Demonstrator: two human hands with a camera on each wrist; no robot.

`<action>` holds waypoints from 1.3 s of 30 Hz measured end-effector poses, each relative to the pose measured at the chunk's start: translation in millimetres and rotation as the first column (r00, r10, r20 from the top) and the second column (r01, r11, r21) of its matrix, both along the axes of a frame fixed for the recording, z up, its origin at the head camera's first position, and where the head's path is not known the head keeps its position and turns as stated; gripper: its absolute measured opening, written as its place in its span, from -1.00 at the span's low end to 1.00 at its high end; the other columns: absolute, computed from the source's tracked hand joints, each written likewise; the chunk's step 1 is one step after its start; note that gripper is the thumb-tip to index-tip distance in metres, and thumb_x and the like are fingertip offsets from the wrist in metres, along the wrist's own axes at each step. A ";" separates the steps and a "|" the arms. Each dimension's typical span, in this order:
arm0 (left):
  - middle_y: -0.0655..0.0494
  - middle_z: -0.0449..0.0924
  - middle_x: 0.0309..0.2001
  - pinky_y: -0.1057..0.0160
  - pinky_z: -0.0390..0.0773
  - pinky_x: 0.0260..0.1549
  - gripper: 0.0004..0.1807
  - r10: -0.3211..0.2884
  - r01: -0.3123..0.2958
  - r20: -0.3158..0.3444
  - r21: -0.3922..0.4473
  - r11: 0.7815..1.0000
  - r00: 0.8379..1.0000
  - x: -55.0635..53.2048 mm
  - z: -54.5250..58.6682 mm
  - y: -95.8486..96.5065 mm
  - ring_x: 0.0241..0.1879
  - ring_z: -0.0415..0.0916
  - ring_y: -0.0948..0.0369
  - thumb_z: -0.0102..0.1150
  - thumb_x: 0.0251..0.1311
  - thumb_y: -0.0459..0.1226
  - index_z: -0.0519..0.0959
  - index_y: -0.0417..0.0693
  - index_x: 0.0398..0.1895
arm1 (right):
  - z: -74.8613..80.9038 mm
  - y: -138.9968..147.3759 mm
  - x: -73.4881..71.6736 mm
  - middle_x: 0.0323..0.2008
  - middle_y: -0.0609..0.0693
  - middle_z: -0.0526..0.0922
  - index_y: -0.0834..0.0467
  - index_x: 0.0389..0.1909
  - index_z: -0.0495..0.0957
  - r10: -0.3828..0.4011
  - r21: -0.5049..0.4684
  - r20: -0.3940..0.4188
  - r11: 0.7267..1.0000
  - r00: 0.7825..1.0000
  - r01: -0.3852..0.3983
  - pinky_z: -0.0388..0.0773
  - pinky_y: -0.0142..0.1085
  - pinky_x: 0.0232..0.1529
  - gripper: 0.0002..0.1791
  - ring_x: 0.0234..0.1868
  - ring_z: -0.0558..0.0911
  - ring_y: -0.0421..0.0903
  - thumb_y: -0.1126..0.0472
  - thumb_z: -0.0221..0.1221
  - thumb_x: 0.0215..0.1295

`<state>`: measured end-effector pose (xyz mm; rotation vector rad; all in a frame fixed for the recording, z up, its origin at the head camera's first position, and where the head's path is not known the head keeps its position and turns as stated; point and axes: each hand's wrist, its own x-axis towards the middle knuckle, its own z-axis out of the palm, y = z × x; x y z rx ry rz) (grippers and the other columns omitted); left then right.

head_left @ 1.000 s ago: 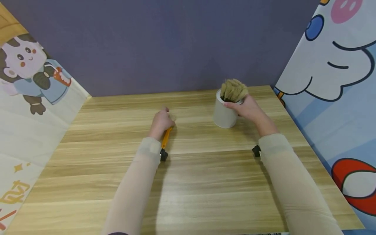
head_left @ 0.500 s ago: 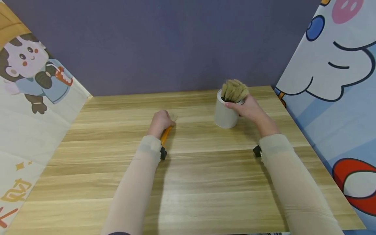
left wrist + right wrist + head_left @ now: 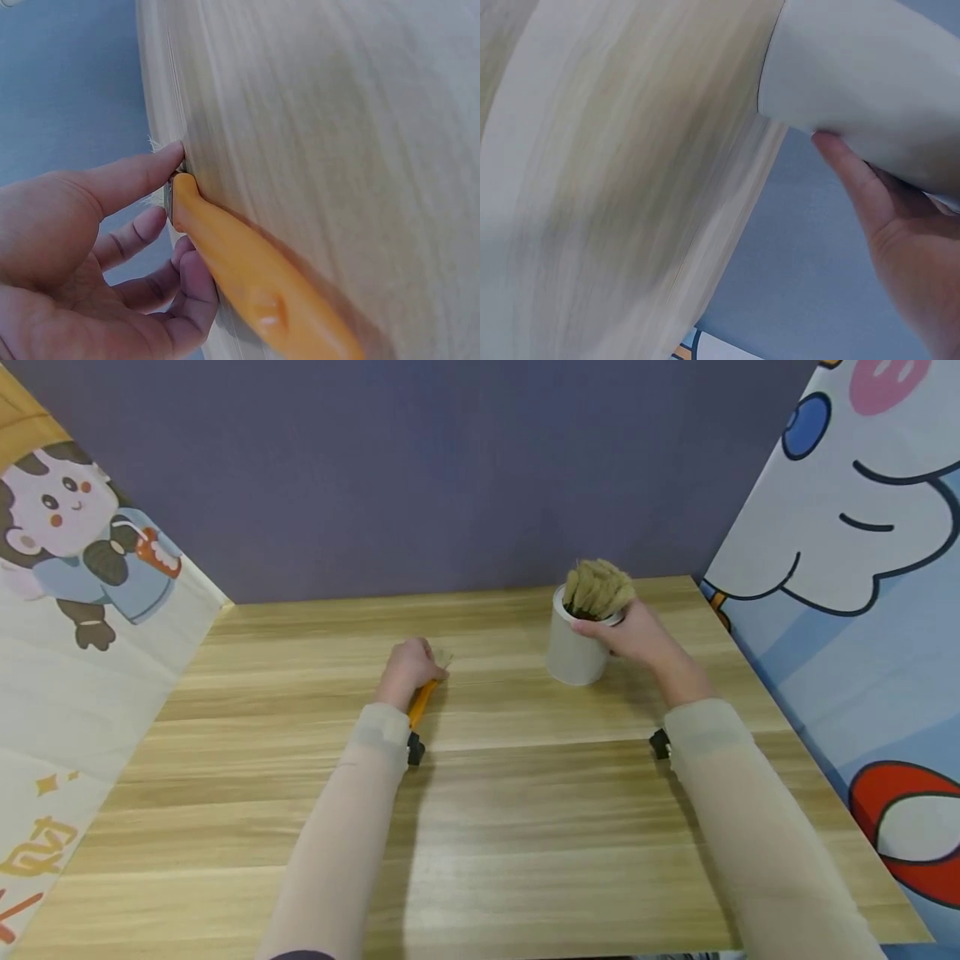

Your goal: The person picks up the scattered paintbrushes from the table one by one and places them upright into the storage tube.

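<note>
My left hand (image 3: 408, 670) pinches an orange-handled paintbrush (image 3: 422, 703) at its head, near the table's back half. Up close in the left wrist view, the smooth orange handle (image 3: 244, 262) slants down to the right. Pale bristles (image 3: 156, 199) and a metal band show partly between the fingers, which hide the rest. To the right, my right hand (image 3: 637, 635) grips the rim side of an upright light grey cylindrical container (image 3: 572, 652). A tan, rough fibrous bundle (image 3: 597, 587) sticks out of its top. In the right wrist view, a finger lies along the container wall (image 3: 855, 82).
Wood-grain tabletop (image 3: 510, 827) lies under both arms. A dark purple-grey panel (image 3: 450, 477) rises along the back edge, close behind the container. Cartoon-printed sheets stand on the left (image 3: 112, 693) and right (image 3: 810, 552) sides.
My left fingers have shifted slightly and closed in around the paintbrush's head. The right hand and the container stay where they were.
</note>
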<state>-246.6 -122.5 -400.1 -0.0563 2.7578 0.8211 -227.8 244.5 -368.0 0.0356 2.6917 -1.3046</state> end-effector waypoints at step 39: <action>0.06 0.54 -0.17 0.03 0.70 -0.03 -0.72 0.036 -0.036 0.008 0.336 0.941 0.999 -23.1 29.3 -11.6 -0.25 0.51 0.19 0.36 0.39 -0.13 0.54 -0.15 -0.12 | -4.4 -0.6 -2.4 0.63 0.27 0.25 -0.04 0.74 -0.04 0.119 0.085 -0.133 0.991 0.984 -0.108 0.29 0.29 0.54 0.26 0.62 0.28 0.30 -0.38 0.44 0.21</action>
